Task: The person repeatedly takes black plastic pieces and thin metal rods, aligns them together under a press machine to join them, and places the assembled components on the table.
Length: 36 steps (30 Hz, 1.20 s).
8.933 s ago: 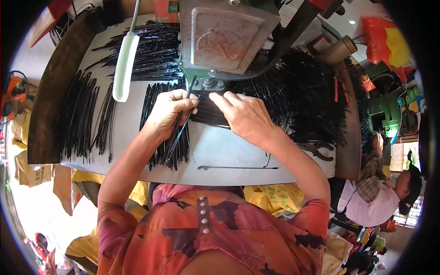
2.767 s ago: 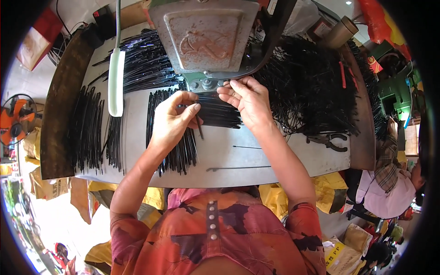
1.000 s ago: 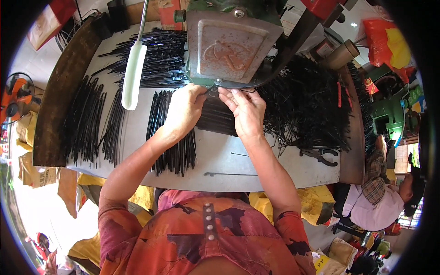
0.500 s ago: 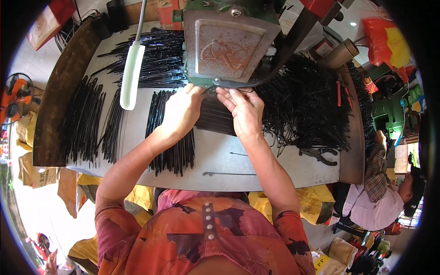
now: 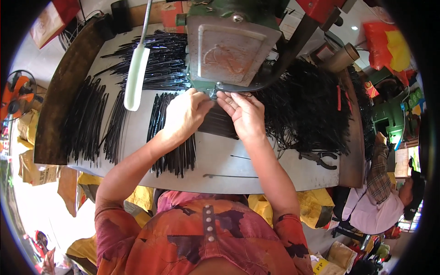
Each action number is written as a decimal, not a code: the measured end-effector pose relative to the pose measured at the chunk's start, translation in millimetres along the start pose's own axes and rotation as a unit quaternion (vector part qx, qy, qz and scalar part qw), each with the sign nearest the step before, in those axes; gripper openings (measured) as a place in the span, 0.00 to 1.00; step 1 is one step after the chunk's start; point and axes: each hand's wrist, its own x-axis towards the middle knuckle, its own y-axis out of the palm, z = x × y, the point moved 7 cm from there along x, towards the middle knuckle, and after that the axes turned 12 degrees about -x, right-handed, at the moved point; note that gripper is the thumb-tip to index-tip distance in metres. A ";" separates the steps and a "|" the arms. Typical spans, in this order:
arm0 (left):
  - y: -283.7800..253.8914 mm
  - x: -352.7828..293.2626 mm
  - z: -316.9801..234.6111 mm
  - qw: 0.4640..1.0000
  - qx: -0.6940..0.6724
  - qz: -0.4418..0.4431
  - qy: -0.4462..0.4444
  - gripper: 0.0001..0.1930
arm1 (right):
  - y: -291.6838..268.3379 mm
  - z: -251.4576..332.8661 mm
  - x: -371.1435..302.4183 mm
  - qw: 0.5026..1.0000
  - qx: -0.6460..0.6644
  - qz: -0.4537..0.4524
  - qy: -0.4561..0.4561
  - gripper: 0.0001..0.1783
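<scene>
Small workshop: green metal press [image 5: 231, 50] on bench [image 5: 220, 158], bundled blk rods [image 5: 85, 121], pliers [image 5: 319, 159] nr edge.

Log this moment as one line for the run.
Left hand: by lower edge of machine | Right hand: beside left | Held: cannot tell | Black rods: bundled on tabletop | Pliers: tabletop, right side

From my distant seat I'm looking at one loud shirt [image 5: 247, 245], and it's blazing red and orange, with pink and purple spreading through it! Dark, leaf-like patches are splashing across the front, fine lines trailing among them. Down the middle a narrow dark placket [image 5: 210, 233] is running, and round, pale, pearly buttons [image 5: 209, 228] are gleaming along it in a row. The left sleeve [image 5: 112, 231] is ending around the elbow, the right sleeve [image 5: 289, 229] is matching it, and the left hand [image 5: 183, 117] and right hand [image 5: 249, 119] are showing bare.
</scene>
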 end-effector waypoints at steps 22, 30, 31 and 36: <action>-26.7 -41.2 -2.5 0.997 -0.015 -0.030 -0.069 0.08 | -12.3 1.8 -46.8 0.980 -0.185 0.054 0.057 0.05; -58.9 -57.6 74.8 0.953 0.050 0.010 -0.299 0.12 | -10.8 -0.1 -36.4 0.966 -0.220 0.084 0.108 0.10; -59.5 -58.1 76.7 0.955 0.025 -0.007 -0.295 0.12 | -10.5 -1.6 -35.8 0.965 -0.218 0.090 0.116 0.10; -71.4 -66.3 88.1 0.943 -0.090 -0.072 -0.311 0.09 | -7.9 3.9 -31.0 0.956 -0.247 0.092 0.131 0.11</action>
